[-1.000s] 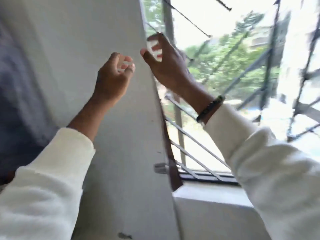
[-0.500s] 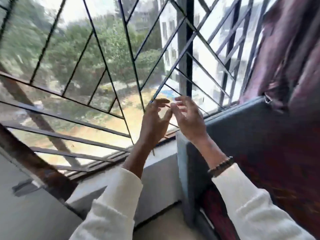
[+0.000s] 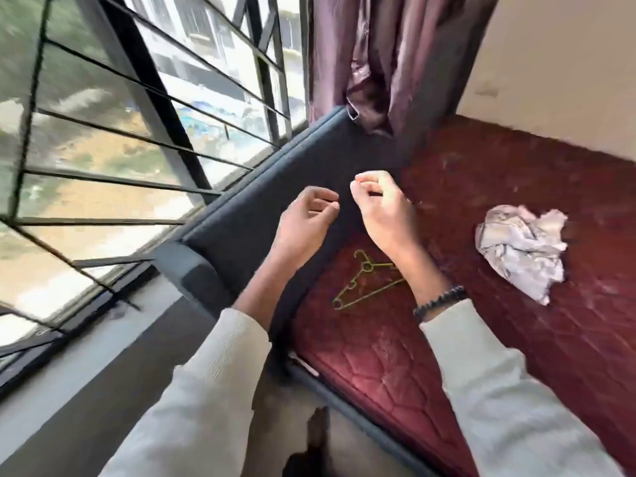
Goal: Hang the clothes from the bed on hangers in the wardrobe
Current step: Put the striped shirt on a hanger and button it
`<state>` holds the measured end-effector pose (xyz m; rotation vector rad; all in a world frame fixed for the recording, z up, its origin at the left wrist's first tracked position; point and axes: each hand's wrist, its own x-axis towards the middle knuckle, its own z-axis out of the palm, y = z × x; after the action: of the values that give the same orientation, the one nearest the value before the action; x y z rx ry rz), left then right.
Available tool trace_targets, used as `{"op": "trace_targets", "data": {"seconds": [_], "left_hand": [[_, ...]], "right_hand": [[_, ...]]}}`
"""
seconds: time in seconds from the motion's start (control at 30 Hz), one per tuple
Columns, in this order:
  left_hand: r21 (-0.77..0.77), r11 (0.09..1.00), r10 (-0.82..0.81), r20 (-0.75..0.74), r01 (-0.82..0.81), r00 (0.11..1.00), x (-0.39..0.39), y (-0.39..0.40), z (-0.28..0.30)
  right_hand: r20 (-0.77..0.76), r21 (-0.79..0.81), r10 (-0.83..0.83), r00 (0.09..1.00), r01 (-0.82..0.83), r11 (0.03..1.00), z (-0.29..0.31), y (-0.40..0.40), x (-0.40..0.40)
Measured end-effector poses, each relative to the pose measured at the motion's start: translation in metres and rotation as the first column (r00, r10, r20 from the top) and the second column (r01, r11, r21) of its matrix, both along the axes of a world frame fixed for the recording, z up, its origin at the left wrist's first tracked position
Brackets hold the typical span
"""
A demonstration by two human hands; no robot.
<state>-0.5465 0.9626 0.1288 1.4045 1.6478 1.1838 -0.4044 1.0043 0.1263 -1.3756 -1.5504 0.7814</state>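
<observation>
Two hands hovered side by side above the bed's dark padded headboard [image 3: 320, 156], neither touching anything. Left hand [image 3: 304, 218] had its grip loosely curled, fingertips bent toward the palm with nothing in them. Right hand [image 3: 382, 208] was likewise loosely curled and held nothing that could be seen, thumb and forefinger tips close together; a dark beaded bracelet [image 3: 438, 299] sat on that wrist above a white sleeve [image 3: 509, 401].

Below the right forearm a thin green wire hanger [image 3: 361, 284] lay flat on the maroon quilted mattress [image 3: 516, 166], near the headboard edge and partly hidden by the wrist. Further to the right, well apart from both hands, a crumpled pale garment [image 3: 523, 249] lay on the mattress, with bare mattress open all around it.

At the left, the headboard stood close along a barred window [image 3: 144, 139] with a sill [image 3: 113, 339] beneath it. A purple curtain [image 3: 389, 60] hung down at the head of the bed, its lower folds reaching the headboard's top edge. Beyond the mattress rose a cream wall [image 3: 557, 63], closing off that side.
</observation>
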Motion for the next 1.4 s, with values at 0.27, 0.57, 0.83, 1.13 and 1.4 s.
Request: {"op": "trace_targets", "data": {"seconds": [0.27, 0.57, 0.83, 1.13, 1.4], "left_hand": [[-0.172, 0.935, -0.301, 0.075, 0.310, 0.951, 0.058, 0.108, -0.074], [-0.210, 0.903, -0.365, 0.084, 0.375, 0.927, 0.088, 0.190, -0.092], [-0.264, 0.896, -0.359, 0.037, 0.356, 0.933, 0.132, 0.257, -0.188], [-0.279, 0.910, -0.216, 0.316, 0.308, 0.924, 0.347, 0.408, -0.444], [-0.307, 0.899, -0.201, 0.341, 0.311, 0.918, 0.464, 0.416, -0.593]], "right_hand": [[0.114, -0.116, -0.226, 0.967, 0.238, 0.964, -0.083, 0.071, 0.050], [0.199, -0.107, -0.243, 0.949, 0.268, 0.957, -0.109, 0.154, 0.082], [0.317, -0.206, -0.092, 0.944, 0.163, 0.965, -0.210, 0.244, 0.146], [0.525, -0.231, -0.078, 0.848, 0.230, 0.945, -0.449, 0.407, 0.340], [0.962, -0.204, 0.118, 0.247, 0.358, 0.911, -0.556, 0.493, 0.527]]}}
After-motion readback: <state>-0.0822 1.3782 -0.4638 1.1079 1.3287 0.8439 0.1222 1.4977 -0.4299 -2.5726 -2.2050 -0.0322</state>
